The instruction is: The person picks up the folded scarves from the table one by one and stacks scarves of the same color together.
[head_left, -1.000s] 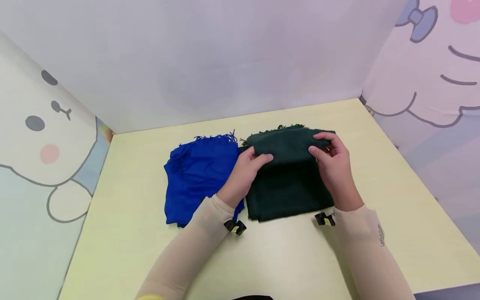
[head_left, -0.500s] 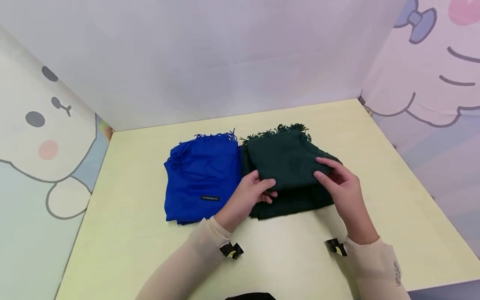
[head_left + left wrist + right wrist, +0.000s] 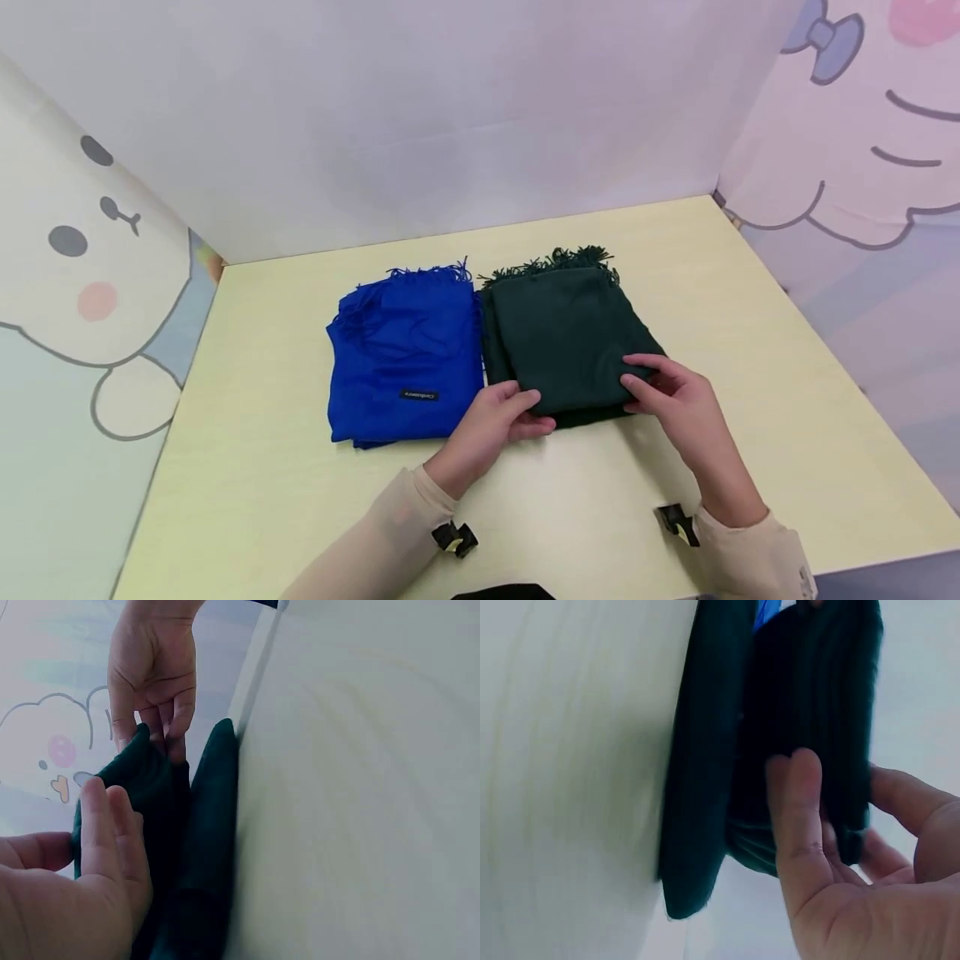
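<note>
A dark green fringed scarf point(image 3: 573, 333) lies folded on the table, its fringe pointing to the back. My left hand point(image 3: 498, 421) pinches the near left corner of its upper fold between thumb and fingers. At the near right corner, my right hand point(image 3: 678, 400) pinches the same fold. In the right wrist view, the upper layers of the green scarf point(image 3: 840, 712) stand a little apart from the layer below, with the fingers under them and the thumb on the outer side. The left wrist view shows both hands along the front edge of the green scarf point(image 3: 142, 776).
A blue fringed scarf point(image 3: 408, 358) with a small black label point(image 3: 420, 395) lies folded just left of the green one. The pale yellow table point(image 3: 262, 417) meets a white backdrop point(image 3: 450, 125) behind and printed cartoon panels at both sides.
Both hands have drawn the green scarf's upper fold toward the table's front and lowered it over the bottom layers. The blue scarf stays in place, its label now uncovered.
</note>
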Demonstrator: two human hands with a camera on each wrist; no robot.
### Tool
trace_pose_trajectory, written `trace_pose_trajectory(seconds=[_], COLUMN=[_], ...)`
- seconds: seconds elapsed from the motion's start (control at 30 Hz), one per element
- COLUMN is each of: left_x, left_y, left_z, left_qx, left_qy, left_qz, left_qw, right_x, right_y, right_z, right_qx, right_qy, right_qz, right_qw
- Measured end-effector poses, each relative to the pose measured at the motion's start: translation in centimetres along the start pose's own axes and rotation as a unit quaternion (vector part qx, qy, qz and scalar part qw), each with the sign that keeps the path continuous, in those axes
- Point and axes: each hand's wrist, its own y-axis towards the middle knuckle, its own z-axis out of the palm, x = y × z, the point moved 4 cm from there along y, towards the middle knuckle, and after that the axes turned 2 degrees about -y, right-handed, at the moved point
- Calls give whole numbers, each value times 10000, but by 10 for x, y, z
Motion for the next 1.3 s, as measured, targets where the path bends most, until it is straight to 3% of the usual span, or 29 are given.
trace_pose_trajectory(seconds=[0.17,0.3,0.5,0.63,0.83,0.9,0.97,1.03,1.1,1.17,1.23,1.3], left_x=[11,18,28,32,36,36,35,34,31,25,15,3], left_y=[0,1,1,0,-7,-9,-10,-10,-9,-10,-9,-9], left_z=[-6,-8,-7,-5,-9,-9,-8,-4,0,3,5,4], left_qx=[89,219,94,36,38,201,616,1197,1775,2150,2210,2064], left_qy=[-566,-875,-690,-650,-435,-300,-49,372,897,1434,2013,2582], left_qz=[-353,-606,-690,-662,-578,-545,-609,-661,-579,-375,57,549], left_qw=[9977,9941,9952,9957,9974,9979,9962,9899,9783,9653,9543,9422], right_x=[-1,4,10,9,6,7,9,9,9,8,8,8], right_y=[-4,-7,-9,-10,-13,-13,-12,-9,-7,-5,-4,-3], right_z=[-2,-2,1,3,12,13,12,10,9,9,9,10], right_qx=[166,333,812,1042,1597,1678,1732,1776,1850,1902,1934,1923], right_qy=[-710,-1770,-2847,-3162,-3390,-3493,-3702,-3958,-4178,-4304,-4323,-4292], right_qz=[502,550,331,293,585,611,639,686,747,744,739,730], right_qw=[9961,9821,9546,9425,9253,9198,9104,8984,8864,8792,8776,8795])
